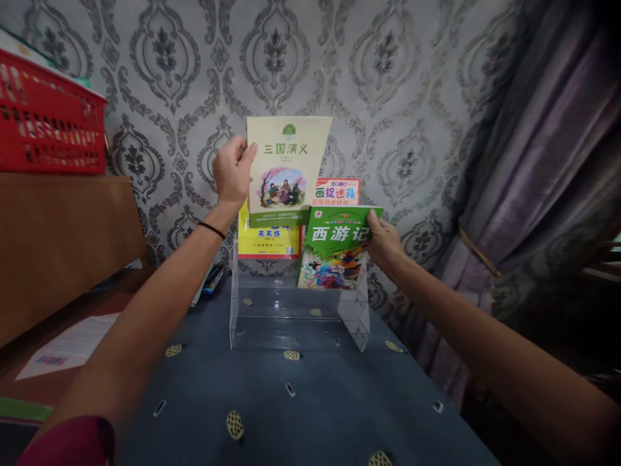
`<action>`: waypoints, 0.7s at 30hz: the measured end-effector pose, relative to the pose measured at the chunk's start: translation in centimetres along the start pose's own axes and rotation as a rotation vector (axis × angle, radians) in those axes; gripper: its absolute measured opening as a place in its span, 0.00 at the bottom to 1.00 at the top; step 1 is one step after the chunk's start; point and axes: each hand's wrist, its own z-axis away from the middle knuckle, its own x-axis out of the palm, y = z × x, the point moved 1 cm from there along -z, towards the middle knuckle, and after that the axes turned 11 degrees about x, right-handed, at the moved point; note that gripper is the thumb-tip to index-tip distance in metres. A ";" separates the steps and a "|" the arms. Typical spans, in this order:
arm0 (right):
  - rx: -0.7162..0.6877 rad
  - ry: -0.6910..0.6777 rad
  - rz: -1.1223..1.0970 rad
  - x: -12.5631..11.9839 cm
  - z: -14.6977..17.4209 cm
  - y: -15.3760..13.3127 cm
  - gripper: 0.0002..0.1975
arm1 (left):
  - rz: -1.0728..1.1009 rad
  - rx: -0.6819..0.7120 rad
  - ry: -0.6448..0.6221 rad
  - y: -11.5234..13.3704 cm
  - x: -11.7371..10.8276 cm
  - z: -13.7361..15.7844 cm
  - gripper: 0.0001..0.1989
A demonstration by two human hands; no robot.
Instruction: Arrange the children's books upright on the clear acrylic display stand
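My left hand (pixel 235 169) is closed on the left edge of a pale cream book (pixel 291 169) with a picture of seated figures under a pink tree. That book is held up in front of a yellow book (pixel 269 246), covering its upper part. My right hand (pixel 385 241) grips the right edge of a green book (pixel 334 249) with colourful cartoon figures. Behind the green one, a red-and-white book (pixel 342 189) shows only its upper part. The yellow and red-and-white books stand at the back of a clear tiered rack (pixel 291 305).
The rack stands on a dark blue patterned tablecloth (pixel 262 401) against a damask-papered wall. At left are a red plastic basket (pixel 53 116) on a wooden cabinet (pixel 68 246), a printed sheet (pixel 68 343) and some stacked books (pixel 213 278). A purple curtain (pixel 499 194) hangs at right.
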 end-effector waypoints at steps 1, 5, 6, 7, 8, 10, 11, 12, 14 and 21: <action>0.006 0.009 -0.001 0.0 0.1 -0.1 0.15 | -0.020 -0.002 -0.012 0.2 0.1 -0.1 0.14; 0.022 0.000 -0.002 0.3 0.4 -0.3 0.15 | 0.012 -0.037 -0.005 0.4 1.0 0.6 0.14; 0.025 -0.002 -0.005 0.3 0.5 -0.4 0.14 | 0.035 -0.055 -0.006 0.4 1.3 1.1 0.14; 0.027 -0.002 -0.009 0.3 0.5 -0.5 0.14 | 0.054 -0.077 -0.016 0.4 1.7 1.6 0.14; 0.029 -0.001 -0.013 0.3 0.5 -0.5 0.14 | 0.071 -0.102 -0.032 0.3 2.0 2.2 0.14; 0.032 0.004 -0.021 0.3 0.5 -0.6 0.13 | 0.109 -0.159 -0.073 0.1 2.6 3.4 0.15; 0.033 0.005 -0.023 0.4 0.5 -0.6 0.13 | 0.127 -0.190 -0.095 0.1 2.9 4.0 0.15; 0.033 0.005 -0.023 0.4 0.5 -0.6 0.14 | 0.140 -0.222 -0.116 0.0 3.1 4.6 0.15; 0.033 0.001 -0.022 0.5 0.5 -0.5 0.15 | 0.149 -0.279 -0.162 -0.1 3.6 5.8 0.16; 0.026 -0.009 -0.019 0.6 0.4 -0.5 0.17 | 0.196 -0.365 -0.267 0.3 5.9 8.9 0.17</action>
